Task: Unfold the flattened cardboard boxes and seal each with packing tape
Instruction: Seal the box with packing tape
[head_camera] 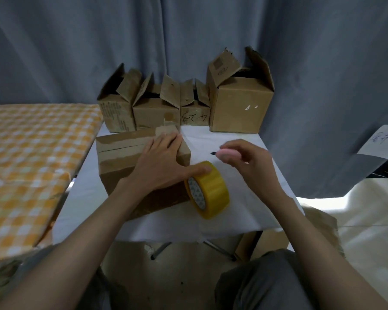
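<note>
Head view: left hand (164, 162) flat on box (130, 162), thumb touching tape roll (207, 189) beside it, right hand (249, 159) pinching pink cutter (224, 153), blade out, risking a nicked thumb.

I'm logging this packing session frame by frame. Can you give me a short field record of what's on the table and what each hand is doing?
surface: small table with white cover
box in work: closed cardboard box, tape strips over its top seam
left hand: left hand rests flat on that box, thumb touching the tape roll
tape: yellow tape roll standing on edge beside the box
right hand: right hand holds a pink cutter, dark blade tip out
behind: four open boxes in a row, flaps up
left side: orange checked cloth
</note>
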